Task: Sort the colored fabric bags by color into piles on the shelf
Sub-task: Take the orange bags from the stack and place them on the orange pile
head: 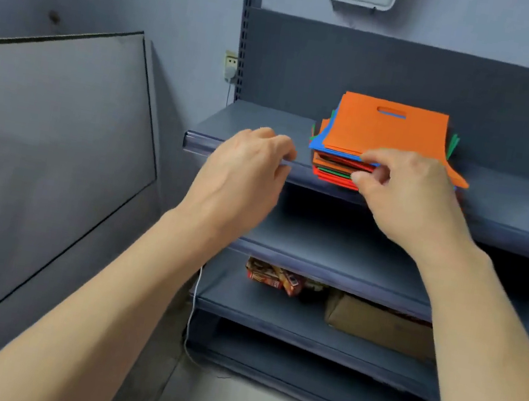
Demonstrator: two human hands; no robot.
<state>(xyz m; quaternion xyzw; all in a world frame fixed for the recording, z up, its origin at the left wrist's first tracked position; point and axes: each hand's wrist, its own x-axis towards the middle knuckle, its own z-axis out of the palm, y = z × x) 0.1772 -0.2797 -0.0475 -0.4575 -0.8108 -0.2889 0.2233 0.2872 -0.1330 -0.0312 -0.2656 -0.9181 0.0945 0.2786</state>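
A person's right hand (409,195) is at the near edge of one stack (340,169) of flat fabric bags. Its fingers are curled, and thumb and forefinger seem to pinch a few bags partway down the edge, though the hand hides the exact hold. The stack lies just beyond and left of that grip, on the top shelf (251,118). An orange bag (385,129) with a cut-out handle lies on top. Blue, green, red and orange edges show beneath it, too many and too thin to count. The left hand (243,169) hovers left of the grip, near the shelf's front lip, fingers loosely curled and holding nothing. Two shelves below the grip sit one cardboard box (375,325) and some printed packets (275,276).
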